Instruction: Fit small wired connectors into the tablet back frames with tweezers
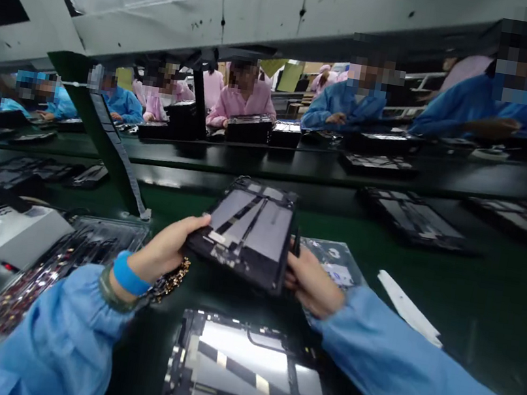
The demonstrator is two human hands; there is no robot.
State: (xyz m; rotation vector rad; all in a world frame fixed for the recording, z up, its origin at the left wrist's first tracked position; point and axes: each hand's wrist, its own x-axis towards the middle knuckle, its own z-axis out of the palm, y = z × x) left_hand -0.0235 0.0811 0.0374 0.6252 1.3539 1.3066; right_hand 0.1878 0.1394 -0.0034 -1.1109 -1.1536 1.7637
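Both hands held an opened tablet (246, 231) tilted above the green bench (475, 302), near its near edge. Left hand (166, 250) was closed on the tablet's left edge; right hand (310, 284) gripped the right edge, a dark stick beside its thumb. A second tablet (246, 380) lay flat at the near edge, directly below. A tray (41, 276) at the left edge held small parts. Open bench lay right, bearing a white strip (408, 307).

You have 2 hands on 1 open tablet (246, 231) at frame center, with 1 more tablet (246, 380) at bottom center. 1 parts tray (54, 272) sits lower left, 1 white strip (408, 307) right of center.
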